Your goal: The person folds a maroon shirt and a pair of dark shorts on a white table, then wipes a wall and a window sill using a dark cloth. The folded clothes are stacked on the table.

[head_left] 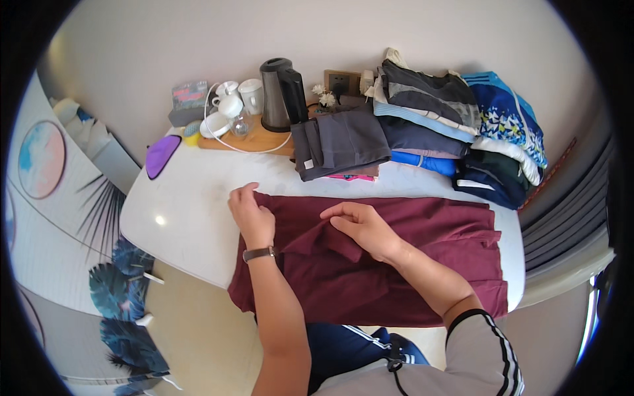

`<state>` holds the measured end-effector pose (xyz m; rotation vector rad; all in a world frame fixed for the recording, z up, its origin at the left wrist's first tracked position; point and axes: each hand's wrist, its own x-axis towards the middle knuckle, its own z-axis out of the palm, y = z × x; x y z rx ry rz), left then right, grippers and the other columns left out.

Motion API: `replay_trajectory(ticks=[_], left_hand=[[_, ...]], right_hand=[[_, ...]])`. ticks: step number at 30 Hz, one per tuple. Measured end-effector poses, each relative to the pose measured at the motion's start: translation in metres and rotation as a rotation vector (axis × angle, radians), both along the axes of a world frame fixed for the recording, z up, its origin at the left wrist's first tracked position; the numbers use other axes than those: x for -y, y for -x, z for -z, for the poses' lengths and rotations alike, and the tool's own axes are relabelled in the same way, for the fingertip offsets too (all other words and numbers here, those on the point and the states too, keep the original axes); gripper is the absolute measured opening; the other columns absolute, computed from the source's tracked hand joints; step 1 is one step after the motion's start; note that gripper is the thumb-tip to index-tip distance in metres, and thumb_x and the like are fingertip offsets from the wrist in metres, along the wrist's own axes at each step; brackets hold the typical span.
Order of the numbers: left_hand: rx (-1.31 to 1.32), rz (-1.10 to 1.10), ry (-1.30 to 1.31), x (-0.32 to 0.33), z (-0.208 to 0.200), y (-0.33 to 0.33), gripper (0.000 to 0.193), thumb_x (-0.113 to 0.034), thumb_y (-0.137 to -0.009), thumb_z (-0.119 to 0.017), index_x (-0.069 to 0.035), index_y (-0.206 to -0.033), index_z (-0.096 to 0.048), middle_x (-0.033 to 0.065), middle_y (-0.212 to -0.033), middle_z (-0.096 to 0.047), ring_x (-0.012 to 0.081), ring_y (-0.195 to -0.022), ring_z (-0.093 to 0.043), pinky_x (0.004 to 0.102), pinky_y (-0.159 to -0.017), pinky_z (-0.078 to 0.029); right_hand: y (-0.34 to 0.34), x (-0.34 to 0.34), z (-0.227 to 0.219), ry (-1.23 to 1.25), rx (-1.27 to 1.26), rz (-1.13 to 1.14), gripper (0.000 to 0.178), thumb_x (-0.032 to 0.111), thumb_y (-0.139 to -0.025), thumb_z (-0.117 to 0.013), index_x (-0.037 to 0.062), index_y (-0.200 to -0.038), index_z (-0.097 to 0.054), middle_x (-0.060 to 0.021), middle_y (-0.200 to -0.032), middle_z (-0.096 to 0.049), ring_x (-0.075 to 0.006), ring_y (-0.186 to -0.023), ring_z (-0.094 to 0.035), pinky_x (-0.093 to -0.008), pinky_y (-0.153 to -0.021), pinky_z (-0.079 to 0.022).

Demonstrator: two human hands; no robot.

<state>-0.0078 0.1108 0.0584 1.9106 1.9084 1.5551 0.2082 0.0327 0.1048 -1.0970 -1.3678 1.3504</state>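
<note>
A maroon garment lies spread across the front of the white table, its lower edge hanging at my side. By its far left corner is my left hand, fingers loosely bent and apart, touching or just over the cloth; the fingertips are partly hidden. My right hand is over the middle of the garment, thumb and fingers closed on a raised fold of it. A dark watch strap circles my left wrist.
Behind the garment are folded dark grey clothes and taller clothing stacks. A kettle and white cups stand on a wooden board. A purple pouch lies near the table's left edge. Grey curtains hang at the right.
</note>
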Motion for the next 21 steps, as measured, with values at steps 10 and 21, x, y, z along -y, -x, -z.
replay_trajectory(ticks=[10, 21], left_hand=[[-0.201, -0.089, 0.375, -0.005, 0.015, -0.004, 0.029, -0.001, -0.073, -0.07, -0.013, -0.1, -0.072, 0.0062, -0.117, -0.063, 0.0286, -0.117, -0.051, 0.0481, -0.098, -0.039], [0.201, 1.088, 0.718, 0.012, -0.019, -0.015, 0.031, -0.017, -0.085, -0.076, 0.006, -0.103, -0.068, 0.0067, -0.088, -0.07, 0.0093, -0.081, -0.061, 0.026, -0.074, -0.049]], right_hand=[[-0.026, 0.003, -0.025, -0.485, 0.411, 0.206, 0.011, 0.003, -0.085, -0.071, -0.0006, -0.094, -0.066, -0.0127, -0.081, -0.066, -0.0214, -0.073, -0.066, -0.0303, -0.069, -0.052], [-0.039, -0.038, 0.03, -0.393, 0.546, 0.251, 0.019, 0.019, -0.089, -0.068, 0.0002, -0.094, -0.069, -0.019, -0.09, -0.07, -0.0367, -0.084, -0.068, -0.0404, -0.074, -0.053]])
